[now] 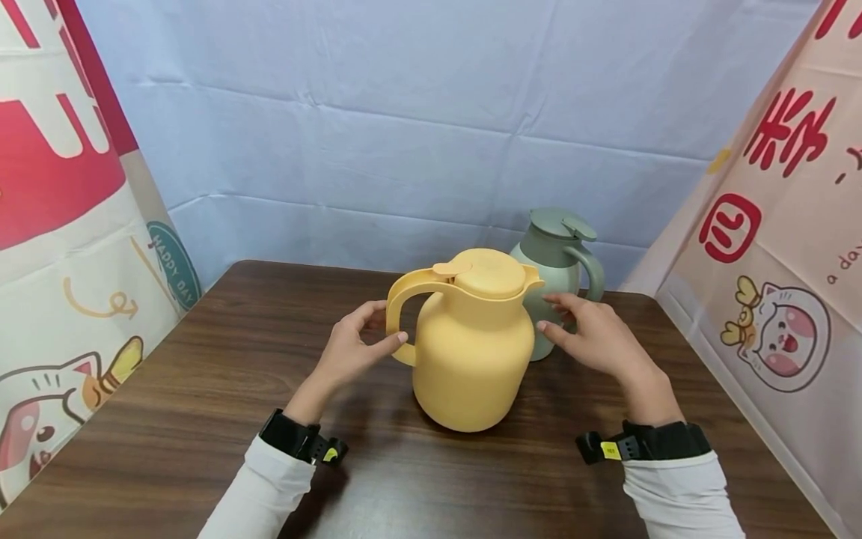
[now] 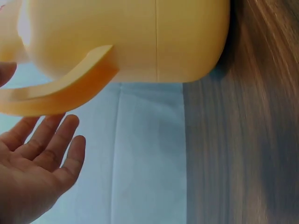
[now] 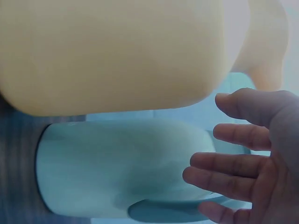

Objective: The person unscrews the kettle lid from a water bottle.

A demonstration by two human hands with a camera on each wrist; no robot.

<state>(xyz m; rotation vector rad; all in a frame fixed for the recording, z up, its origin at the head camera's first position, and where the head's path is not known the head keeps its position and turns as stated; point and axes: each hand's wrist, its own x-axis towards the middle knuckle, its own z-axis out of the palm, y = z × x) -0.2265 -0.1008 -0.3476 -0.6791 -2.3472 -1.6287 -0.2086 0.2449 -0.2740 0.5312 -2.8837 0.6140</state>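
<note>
While the left hand (image 1: pixel 350 348) is loosely round the handle (image 1: pixel 395 305), nothing's gripped yet.
Left fingers look relaxed, thumb opposite; can't tell if they touch. The yellow jug (image 1: pixel 474 359) is upright mid-table; the right hand (image 1: pixel 595 337), fingers apart, is by the green jug (image 1: pixel 555 278), nearer the table's (image 1: pixel 202 404) back right corner. I'd wrap the handle fully and steady the other side.
</note>
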